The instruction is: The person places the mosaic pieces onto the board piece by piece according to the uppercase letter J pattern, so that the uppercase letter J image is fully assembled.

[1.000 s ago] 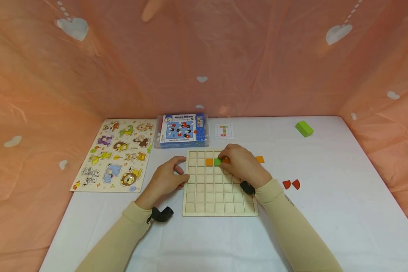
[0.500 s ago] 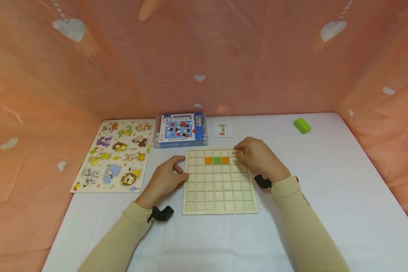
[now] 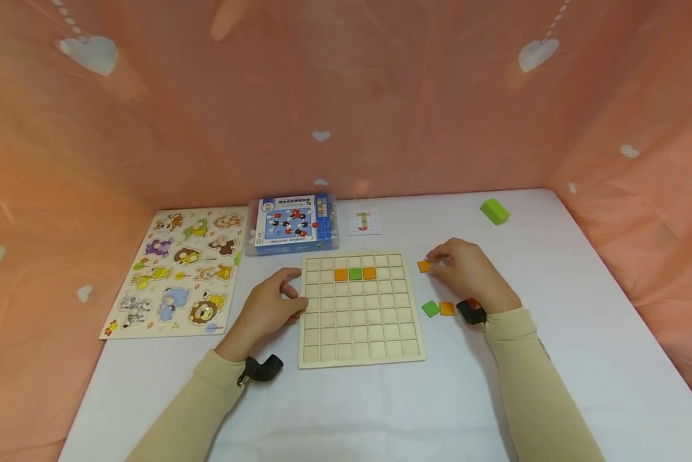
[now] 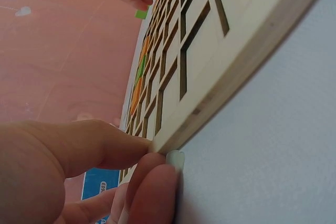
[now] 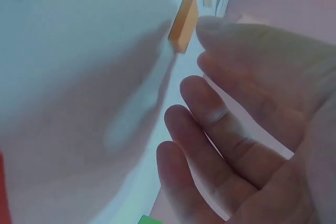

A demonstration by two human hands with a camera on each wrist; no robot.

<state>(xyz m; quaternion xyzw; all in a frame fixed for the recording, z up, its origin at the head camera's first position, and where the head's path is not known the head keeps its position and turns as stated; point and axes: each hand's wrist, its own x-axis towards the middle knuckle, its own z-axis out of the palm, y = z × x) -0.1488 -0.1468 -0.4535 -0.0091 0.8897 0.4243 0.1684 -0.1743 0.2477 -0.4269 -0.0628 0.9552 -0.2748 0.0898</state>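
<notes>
A pale wooden grid board lies in front of me. An orange tile, a green tile and another orange tile sit side by side in its second row from the back. My left hand holds the board's left edge, thumb on the rim and other fingers curled against it. Right of the board, my right hand has thumb and fingertips at a loose orange tile on the table. In the right wrist view the fingers stay loosely bent and apart; the thumb is close to the tile.
A green tile and an orange tile lie right of the board; a red piece is partly hidden by the wrist camera. Behind are a pattern card, a molecule-kit box and a green block. An animal puzzle lies left.
The right hand has let go of the second orange tile in the grid row and moved right to the loose orange tile. The left hand stays at the board's edge. The head view has shifted.
</notes>
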